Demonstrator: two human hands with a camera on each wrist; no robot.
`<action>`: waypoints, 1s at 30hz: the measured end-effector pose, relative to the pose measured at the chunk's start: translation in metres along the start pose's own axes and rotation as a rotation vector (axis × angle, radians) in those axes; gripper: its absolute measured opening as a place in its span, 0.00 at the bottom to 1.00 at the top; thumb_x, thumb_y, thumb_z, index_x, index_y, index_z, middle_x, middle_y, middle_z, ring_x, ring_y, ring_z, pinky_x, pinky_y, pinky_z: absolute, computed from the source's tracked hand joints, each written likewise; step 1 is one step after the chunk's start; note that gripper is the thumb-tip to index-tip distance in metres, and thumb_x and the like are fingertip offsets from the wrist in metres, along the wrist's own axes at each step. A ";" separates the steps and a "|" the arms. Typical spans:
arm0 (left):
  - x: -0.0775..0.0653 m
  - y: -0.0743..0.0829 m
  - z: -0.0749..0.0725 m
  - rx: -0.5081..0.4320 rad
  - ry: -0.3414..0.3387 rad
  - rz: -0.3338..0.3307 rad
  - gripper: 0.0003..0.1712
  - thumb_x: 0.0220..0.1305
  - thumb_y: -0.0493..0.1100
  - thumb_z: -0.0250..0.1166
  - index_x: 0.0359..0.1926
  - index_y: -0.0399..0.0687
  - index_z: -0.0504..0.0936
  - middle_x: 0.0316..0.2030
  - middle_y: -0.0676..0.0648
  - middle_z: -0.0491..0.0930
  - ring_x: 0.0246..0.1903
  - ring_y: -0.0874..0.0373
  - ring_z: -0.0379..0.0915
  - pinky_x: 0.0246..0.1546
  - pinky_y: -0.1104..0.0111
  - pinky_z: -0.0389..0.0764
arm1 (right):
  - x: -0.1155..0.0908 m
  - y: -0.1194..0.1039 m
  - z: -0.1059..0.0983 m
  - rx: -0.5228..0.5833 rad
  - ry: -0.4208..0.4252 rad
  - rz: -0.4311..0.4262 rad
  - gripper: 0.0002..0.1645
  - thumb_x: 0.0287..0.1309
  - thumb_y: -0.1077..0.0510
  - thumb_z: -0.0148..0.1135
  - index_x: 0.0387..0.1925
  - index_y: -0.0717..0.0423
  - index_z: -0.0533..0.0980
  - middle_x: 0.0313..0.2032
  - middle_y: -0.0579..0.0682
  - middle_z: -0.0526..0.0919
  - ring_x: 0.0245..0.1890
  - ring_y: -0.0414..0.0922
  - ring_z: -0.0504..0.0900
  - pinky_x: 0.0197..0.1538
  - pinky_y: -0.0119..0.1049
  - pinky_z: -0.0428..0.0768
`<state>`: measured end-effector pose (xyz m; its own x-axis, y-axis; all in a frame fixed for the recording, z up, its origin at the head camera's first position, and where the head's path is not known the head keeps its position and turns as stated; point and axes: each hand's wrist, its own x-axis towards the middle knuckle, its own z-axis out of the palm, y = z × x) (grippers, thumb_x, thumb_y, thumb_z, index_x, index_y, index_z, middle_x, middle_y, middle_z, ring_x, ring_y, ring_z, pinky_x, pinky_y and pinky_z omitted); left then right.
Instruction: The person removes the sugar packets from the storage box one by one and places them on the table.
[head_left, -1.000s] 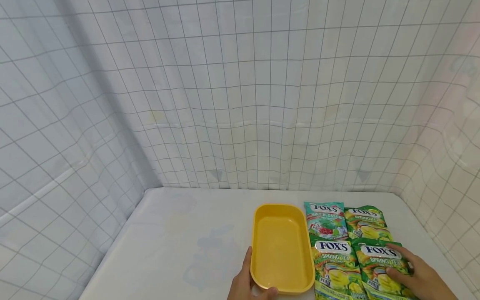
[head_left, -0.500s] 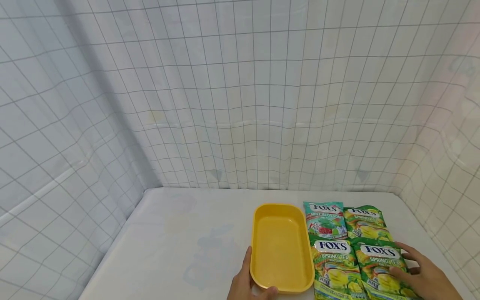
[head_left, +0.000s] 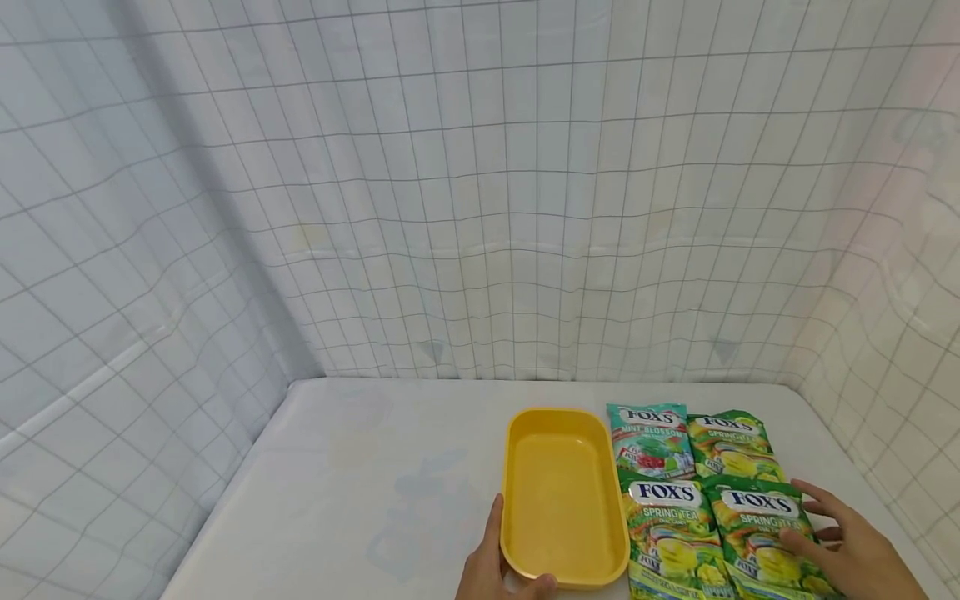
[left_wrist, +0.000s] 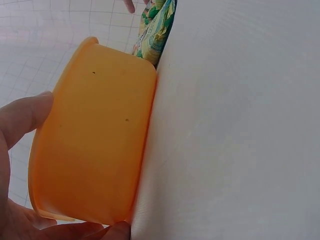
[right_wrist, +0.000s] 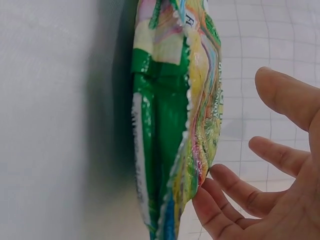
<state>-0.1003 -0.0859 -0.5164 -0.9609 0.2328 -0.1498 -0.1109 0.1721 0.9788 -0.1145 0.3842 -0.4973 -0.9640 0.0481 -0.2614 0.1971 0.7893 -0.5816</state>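
My left hand [head_left: 497,565] grips the near left corner of a yellow plastic tray [head_left: 564,580], thumb on the near rim and fingers along the left side. In the left wrist view the tray's outer wall [left_wrist: 100,115] stands upright on the table. My right hand [head_left: 847,546] is at the right edge of the nearest right candy bag [head_left: 765,533], a green Fox's Spring Tea pack. Its fingers are spread and relaxed, with fingertips right at the bag's side [right_wrist: 195,150] in the right wrist view.
Another Spring Tea bag [head_left: 671,533] lies between that bag and the tray. Behind them are a teal Mint Blossom bag [head_left: 652,442] and a further Spring Tea bag [head_left: 733,446]. A white table [head_left: 337,500] carries everything, with gridded white curtains [head_left: 525,208] around it.
My right hand has slid rightward from on top of the near right candy bag to its right edge. The left hand and tray stay in place.
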 end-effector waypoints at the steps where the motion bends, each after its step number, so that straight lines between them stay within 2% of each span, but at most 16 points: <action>1: 0.000 0.000 0.000 -0.002 0.001 0.004 0.66 0.63 0.59 0.73 0.81 0.35 0.37 0.64 0.38 0.74 0.50 0.56 0.81 0.51 0.62 0.83 | -0.001 -0.001 0.000 -0.005 0.006 -0.001 0.57 0.71 0.33 0.55 0.76 0.72 0.47 0.61 0.88 0.61 0.42 0.63 0.84 0.38 0.55 0.83; 10: -0.003 0.003 0.002 0.005 0.023 0.014 0.67 0.63 0.58 0.74 0.80 0.33 0.36 0.67 0.32 0.69 0.53 0.54 0.81 0.52 0.63 0.83 | -0.009 -0.017 0.001 0.008 0.070 -0.028 0.56 0.70 0.34 0.58 0.76 0.70 0.49 0.60 0.85 0.63 0.44 0.63 0.83 0.42 0.55 0.83; 13: -0.004 0.004 0.002 0.034 0.030 0.023 0.67 0.63 0.58 0.73 0.80 0.32 0.36 0.67 0.31 0.69 0.53 0.52 0.80 0.53 0.61 0.82 | -0.011 -0.021 0.001 0.016 0.101 -0.047 0.55 0.70 0.35 0.59 0.77 0.70 0.50 0.59 0.82 0.65 0.42 0.58 0.83 0.41 0.53 0.84; 19: -0.007 0.005 0.000 0.159 0.050 0.037 0.67 0.62 0.61 0.72 0.80 0.30 0.38 0.67 0.32 0.69 0.57 0.47 0.77 0.56 0.52 0.79 | -0.014 -0.031 0.004 0.034 0.161 -0.086 0.53 0.70 0.36 0.60 0.77 0.67 0.52 0.59 0.75 0.70 0.37 0.46 0.80 0.37 0.45 0.83; 21: -0.007 0.006 0.000 0.161 0.046 0.032 0.67 0.63 0.61 0.72 0.80 0.30 0.38 0.68 0.30 0.67 0.59 0.45 0.76 0.57 0.51 0.79 | -0.014 -0.034 0.005 0.043 0.172 -0.095 0.53 0.70 0.36 0.60 0.77 0.66 0.52 0.60 0.75 0.70 0.37 0.44 0.80 0.36 0.43 0.83; 25: -0.007 0.009 -0.003 0.141 0.047 0.012 0.69 0.62 0.62 0.73 0.79 0.30 0.37 0.71 0.26 0.60 0.64 0.38 0.70 0.57 0.49 0.78 | -0.017 -0.042 0.007 0.055 0.193 -0.107 0.52 0.70 0.36 0.59 0.78 0.64 0.52 0.61 0.74 0.70 0.38 0.44 0.81 0.35 0.37 0.82; 30: -0.007 0.013 -0.007 0.137 0.069 -0.023 0.70 0.59 0.62 0.74 0.80 0.33 0.38 0.74 0.27 0.55 0.70 0.33 0.60 0.59 0.45 0.76 | -0.021 -0.050 0.009 0.072 0.232 -0.157 0.48 0.71 0.39 0.61 0.78 0.61 0.55 0.61 0.73 0.71 0.38 0.41 0.80 0.35 0.31 0.82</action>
<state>-0.0967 -0.0916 -0.5018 -0.9742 0.1615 -0.1574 -0.1021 0.3066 0.9464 -0.1028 0.3380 -0.4699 -0.9971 0.0742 0.0142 0.0467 0.7529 -0.6564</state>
